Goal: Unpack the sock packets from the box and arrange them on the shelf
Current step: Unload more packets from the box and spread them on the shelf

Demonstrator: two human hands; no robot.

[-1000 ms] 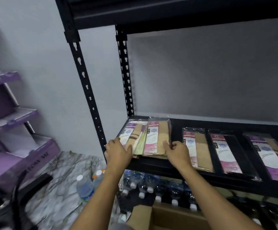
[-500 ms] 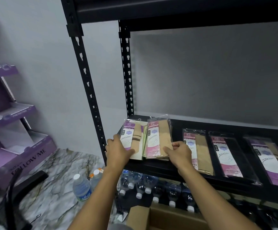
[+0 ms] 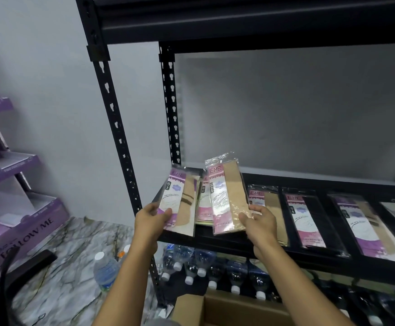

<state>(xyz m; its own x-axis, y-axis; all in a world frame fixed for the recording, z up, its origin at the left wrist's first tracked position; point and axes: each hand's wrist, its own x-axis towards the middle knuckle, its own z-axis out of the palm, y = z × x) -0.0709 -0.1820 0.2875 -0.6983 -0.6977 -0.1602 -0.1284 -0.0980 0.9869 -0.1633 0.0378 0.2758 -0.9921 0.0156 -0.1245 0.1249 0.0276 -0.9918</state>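
Two clear ENE packets: your left hand [image 3: 150,217] pinches the purple-label packet [image 3: 180,198], right hand [image 3: 261,220] the pink-label packet [image 3: 224,196]; other packets [image 3: 307,220] lie along the shelf [image 3: 215,243], water bottles [image 3: 201,262] below.

Open room lay at 12 o'clock of the held sock packets [image 3: 224,198], over the bare back strip of the shelf board [image 3: 309,182] and under the upper shelf beam [image 3: 238,27]. Slotted uprights [image 3: 116,137] barred 9 o'clock and a row of laid packets [image 3: 307,220] filled 3 o'clock. The cardboard box [image 3: 234,309] and water bottles [image 3: 215,267] crowded 6 o'clock.
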